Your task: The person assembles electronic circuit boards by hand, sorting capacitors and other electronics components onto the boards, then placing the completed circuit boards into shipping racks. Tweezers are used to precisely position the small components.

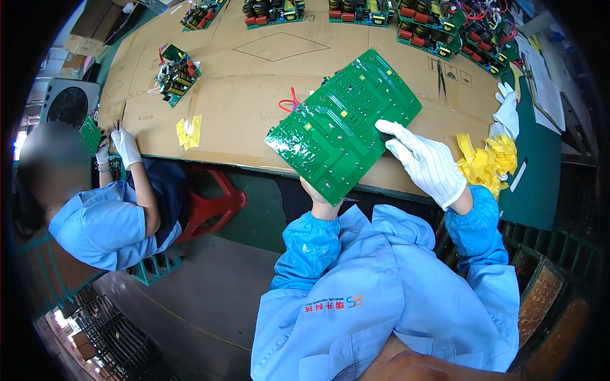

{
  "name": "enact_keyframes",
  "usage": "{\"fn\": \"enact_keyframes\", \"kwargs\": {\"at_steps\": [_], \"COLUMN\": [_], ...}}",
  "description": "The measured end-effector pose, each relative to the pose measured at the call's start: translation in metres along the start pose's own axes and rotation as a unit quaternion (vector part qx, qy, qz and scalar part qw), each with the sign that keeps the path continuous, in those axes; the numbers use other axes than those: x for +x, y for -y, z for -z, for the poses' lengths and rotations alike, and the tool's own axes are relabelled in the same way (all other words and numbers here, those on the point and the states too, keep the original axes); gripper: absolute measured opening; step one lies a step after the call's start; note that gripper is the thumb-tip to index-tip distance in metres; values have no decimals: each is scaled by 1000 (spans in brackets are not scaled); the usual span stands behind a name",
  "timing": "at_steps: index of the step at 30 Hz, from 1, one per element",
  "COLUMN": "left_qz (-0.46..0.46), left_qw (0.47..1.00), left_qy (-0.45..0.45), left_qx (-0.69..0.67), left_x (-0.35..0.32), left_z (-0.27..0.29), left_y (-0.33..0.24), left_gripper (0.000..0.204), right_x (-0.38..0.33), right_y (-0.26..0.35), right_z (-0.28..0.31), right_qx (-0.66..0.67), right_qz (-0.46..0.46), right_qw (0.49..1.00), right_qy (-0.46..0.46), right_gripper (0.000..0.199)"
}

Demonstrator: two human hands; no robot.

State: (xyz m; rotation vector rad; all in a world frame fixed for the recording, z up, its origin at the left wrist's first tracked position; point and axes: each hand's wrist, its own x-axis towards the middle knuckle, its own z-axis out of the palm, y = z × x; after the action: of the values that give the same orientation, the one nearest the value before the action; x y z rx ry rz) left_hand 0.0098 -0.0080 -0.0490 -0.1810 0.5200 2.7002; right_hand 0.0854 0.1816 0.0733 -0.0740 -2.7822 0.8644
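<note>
The left hand (321, 203) grips the near edge of a green board (343, 124) from below, mostly hidden. The gloved right hand (426, 162) pinches its right edge. The board tilts above the cardboard-covered surface (254, 95). Yellow tape (486, 159) lies right; more boards (356, 11) sit far back.

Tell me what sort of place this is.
Most likely an electronics assembly workshop: the person's gloved right hand and left hand hold a large green circuit board, more populated boards lie on the cardboard-covered bench, and a co-worker wears the same blue smock.
</note>
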Motion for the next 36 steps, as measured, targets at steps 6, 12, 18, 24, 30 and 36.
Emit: {"fn": "enact_keyframes", "kwargs": {"at_steps": [6, 12, 18, 24, 30, 36], "left_qz": [-4, -23, -30, -61, -31, -12], "left_qw": [1000, 998, 997, 992, 995, 996], "left_qy": [-8, 60, 73, 106, 92, 82], "left_qx": [10, 19, 23, 19, 20, 24], "left_x": [-3, -5, -6, -7, -6, -3], "left_z": [4, 6, 8, 2, 4, 19], "left_y": [2, 7, 7, 9, 8, 9], "left_gripper": [42, 45, 42, 40, 42, 45], "right_x": [0, -5, -4, -2, -4, -2], "right_y": [10, 14, 18, 19, 20, 21], "right_z": [13, -11, -6, 3, -6, 4], "right_qx": [-5, -51, -14, 4, 17, 41], "right_qz": [-97, -60, -102, -118, -142, -131], "right_qw": [990, 996, 995, 993, 990, 989], "right_qy": [105, -37, -7, 32, 8, 48], "right_gripper": [38, 37, 36, 34, 36, 37]}}
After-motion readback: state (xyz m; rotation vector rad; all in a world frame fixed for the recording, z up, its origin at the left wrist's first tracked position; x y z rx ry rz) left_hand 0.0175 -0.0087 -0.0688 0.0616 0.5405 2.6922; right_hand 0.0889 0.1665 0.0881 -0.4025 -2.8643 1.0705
